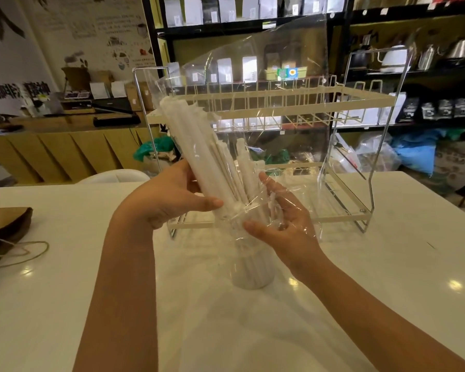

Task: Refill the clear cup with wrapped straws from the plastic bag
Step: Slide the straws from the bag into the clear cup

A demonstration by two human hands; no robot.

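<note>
Clear plastic bag [266, 84] w/ wrapped straws [199, 154] gripped by both hands, left [169, 197], right [282, 224], over cup [253, 272].

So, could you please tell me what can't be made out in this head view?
- Left hand fingers: hidden behind the white paper-wrapped straws.
- Rim of the clear plastic cup: lost under the crinkled transparent plastic bag and right hand.
- Brown paper bag: cut off by the left edge.
- Shelf labels: too small.
</note>
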